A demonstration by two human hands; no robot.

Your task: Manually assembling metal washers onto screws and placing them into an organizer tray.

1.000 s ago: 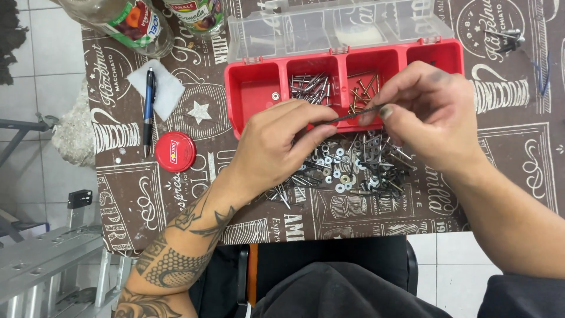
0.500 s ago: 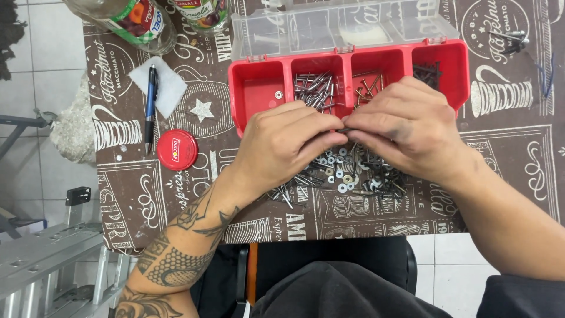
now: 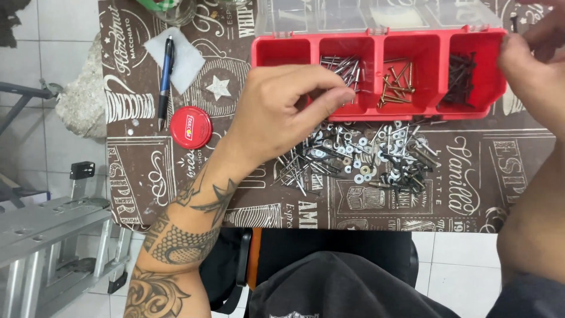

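Observation:
A red organiser box (image 3: 412, 112) with four compartments lies on the table, its clear lid (image 3: 376, 15) folded back. The compartments hold, left to right, almost nothing, silver nails (image 3: 341, 65), brass screws (image 3: 395, 82) and dark screws (image 3: 462, 70). In front of the box lies a mixed pile of nails, screws and washers (image 3: 365, 159). My left hand (image 3: 282, 112) hovers over the silver-nail compartment, thumb and forefinger pinched on what looks like a thin silver nail. My right hand (image 3: 532, 76) is against the box's right end, fingers curled and partly out of frame.
A red round cap (image 3: 190, 127) lies left of my left hand. A blue pen (image 3: 165, 79) rests on a white paper square (image 3: 187, 59). A glass jar (image 3: 170, 9) stands at the back left. A metal ladder (image 3: 47, 229) stands left of the table.
Both hands have left the pile. My left hand moved up to the silver-nail compartment, my right hand swung out to the box's right end. The view has shifted closer.

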